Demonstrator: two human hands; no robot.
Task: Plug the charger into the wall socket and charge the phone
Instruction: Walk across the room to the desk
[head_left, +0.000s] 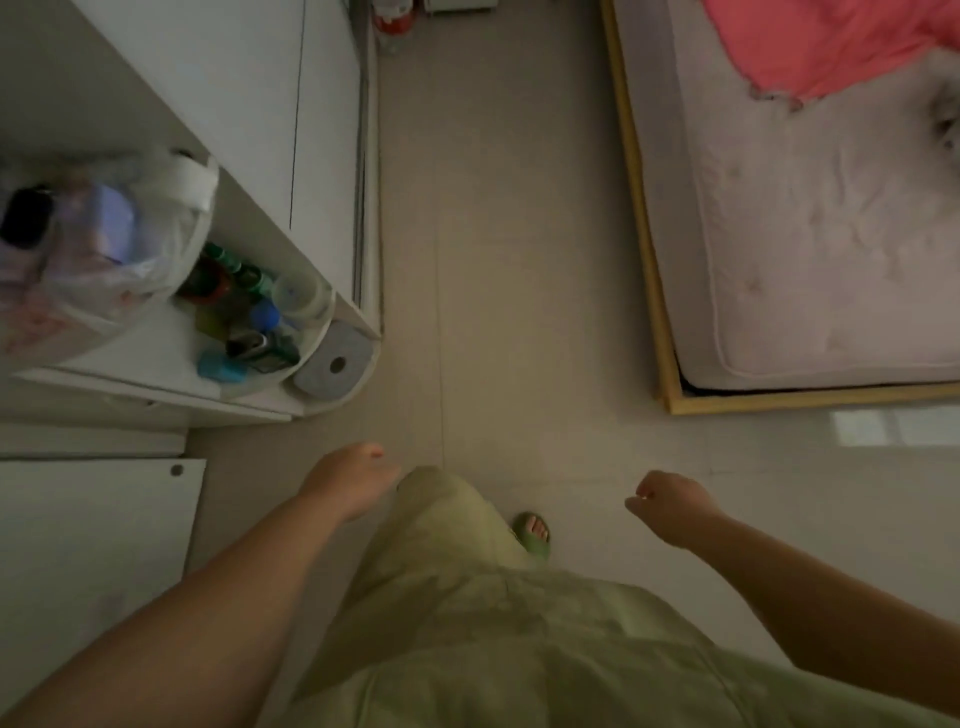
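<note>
No charger, phone or wall socket shows in this view, so the task looks like it is only at the start. Nothing is plugged in yet as far as can be seen. The person seems to be walking across the floor (498, 260) between a white shelf unit (270, 156) and a bed (810, 249), likely to find the things first.

Both arms hang forward and down in front of the body. The left hand (350, 480) is near the green trousers (441, 545), with its fingers curled in loosely and nothing in them. The right hand (667, 506) is out to the side, well apart from the left, and its fingers are curled into a loose fist that holds nothing that can be seen. One foot in a green slipper (532, 535) shows between the hands.
</note>
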